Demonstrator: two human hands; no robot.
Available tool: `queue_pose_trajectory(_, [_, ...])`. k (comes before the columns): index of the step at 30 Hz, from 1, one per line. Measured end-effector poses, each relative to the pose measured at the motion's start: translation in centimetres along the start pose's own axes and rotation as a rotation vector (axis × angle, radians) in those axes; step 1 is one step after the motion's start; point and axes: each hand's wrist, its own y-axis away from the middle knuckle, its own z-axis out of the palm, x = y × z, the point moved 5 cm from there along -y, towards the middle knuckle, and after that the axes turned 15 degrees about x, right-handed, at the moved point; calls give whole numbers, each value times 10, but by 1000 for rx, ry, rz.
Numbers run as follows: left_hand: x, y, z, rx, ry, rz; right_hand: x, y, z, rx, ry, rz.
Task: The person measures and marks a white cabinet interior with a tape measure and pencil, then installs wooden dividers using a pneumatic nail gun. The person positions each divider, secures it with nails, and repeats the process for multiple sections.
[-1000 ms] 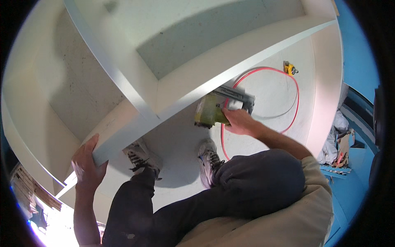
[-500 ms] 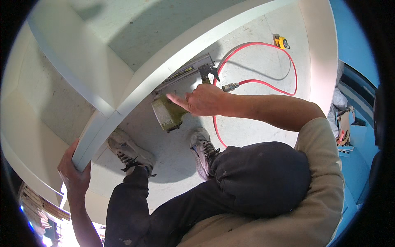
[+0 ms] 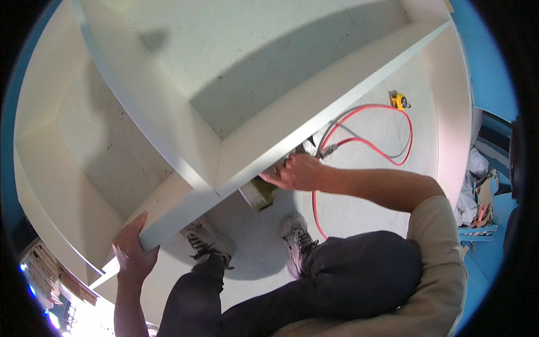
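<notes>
The left hand (image 3: 133, 251) is wrapped over the near end of a white painted shelf board (image 3: 314, 121), fingers curled over its top edge and thumb below, steadying it where it meets the upright divider panel (image 3: 140, 112) of a large white cabinet carcass. The right hand (image 3: 296, 172) is closed around the grip of a yellow-green pneumatic nail gun (image 3: 259, 194), held just under the board's right edge, its body partly hidden by the board. A red air hose (image 3: 368, 147) runs from the gun in a loop across the pale floor (image 3: 359, 208) toward a small yellow tape measure (image 3: 399, 100) at the far right. The board looks stiff and smooth, probably slippery on its painted faces, so edges give the surest hold. The gun seems dense and nose-heavy; its handle is the safe place to hold it.
</notes>
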Motion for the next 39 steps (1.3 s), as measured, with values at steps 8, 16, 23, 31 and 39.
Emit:
queue_pose_trajectory(8, [2, -5, 2, -3, 34, -41, 7, -3, 0, 51, 23, -18])
queue_pose_trajectory(16, [0, -3, 4, 6, 51, -25, 6, 3, -2, -84, -11, 32])
queue_pose_trajectory(23, [3, -7, -1, 47, 57, 23, -5, 26, -2, -290, -185, 224])
queue_pose_trajectory(31, [0, -1, -12, 62, 113, -75, -14, 78, -43, -85, -313, 638])
queue_pose_trajectory(39, [-4, -5, -25, 52, 220, -84, 91, 37, -228, 276, -517, 1078])
